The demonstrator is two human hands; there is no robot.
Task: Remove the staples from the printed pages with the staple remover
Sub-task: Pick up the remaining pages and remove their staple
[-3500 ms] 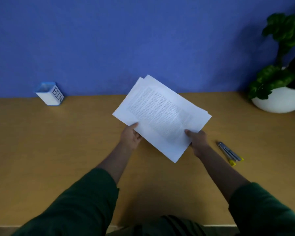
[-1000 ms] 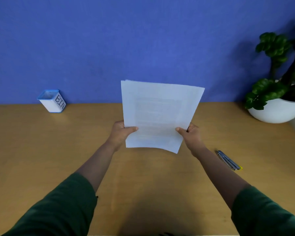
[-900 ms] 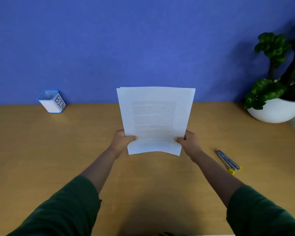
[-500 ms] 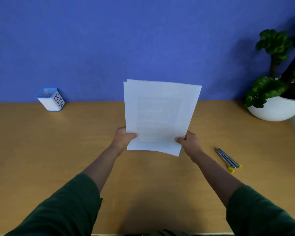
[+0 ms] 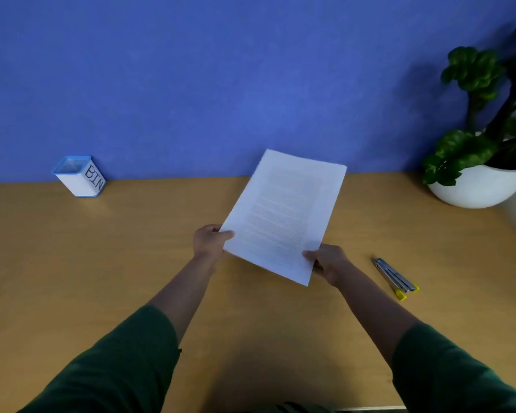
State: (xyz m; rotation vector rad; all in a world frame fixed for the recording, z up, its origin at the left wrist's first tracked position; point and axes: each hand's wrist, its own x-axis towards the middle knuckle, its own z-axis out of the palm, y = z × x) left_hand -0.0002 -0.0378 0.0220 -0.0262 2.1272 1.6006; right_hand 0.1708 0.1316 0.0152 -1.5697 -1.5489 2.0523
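At centre frame, both hands pinch the pages: left hand at the lower-left edge, right hand at the lower-right corner. Staple remover lies on the desk lower right, near the right hand, long axis diagonal.

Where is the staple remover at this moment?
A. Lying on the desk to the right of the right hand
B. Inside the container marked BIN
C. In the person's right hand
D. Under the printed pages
A: the staple remover lies untouched on the desk, right of the right hand, which holds the printed pages together with the left hand.
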